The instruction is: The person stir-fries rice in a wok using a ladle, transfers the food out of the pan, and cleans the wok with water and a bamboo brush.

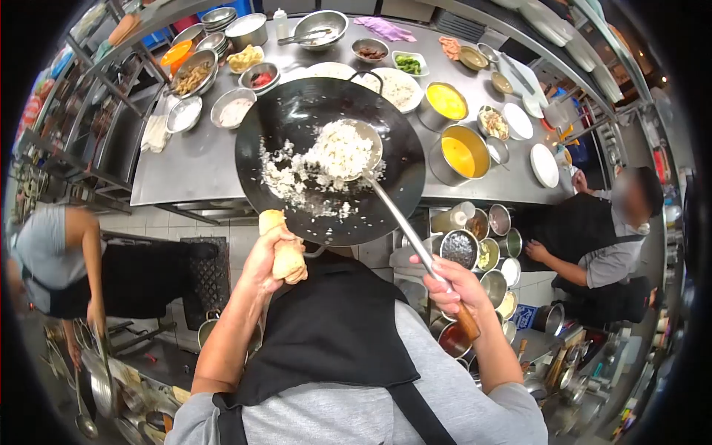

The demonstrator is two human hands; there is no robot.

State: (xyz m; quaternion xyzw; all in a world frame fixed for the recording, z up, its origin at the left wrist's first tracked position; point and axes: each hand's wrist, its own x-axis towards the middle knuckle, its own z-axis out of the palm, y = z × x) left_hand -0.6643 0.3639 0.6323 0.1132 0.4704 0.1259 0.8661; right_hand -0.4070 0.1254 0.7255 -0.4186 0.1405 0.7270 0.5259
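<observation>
A large black wok [297, 104] is in front of me, its far rim over the steel table and its near rim by my apron. White rice [285, 174] is scattered across its inside. My left hand [259, 257] is closed around a bunched tan cloth [289, 263] at the near-left rim, beside a metal loop handle [317, 253]; the cloth hides whether it grips the handle. In my right hand [458, 285] is the shaft of a long ladle [393, 204] with a wooden end. The ladle's bowl, heaped with rice, is inside the wok.
On the steel table [189, 174] stand pots of yellow liquid [461, 152], a plate of rice [400, 93], metal bowls [236, 107] and white plates [544, 165]. Ingredient tins [460, 248] stand at my right. One co-worker [608, 230] is at the right, another [59, 252] at the left.
</observation>
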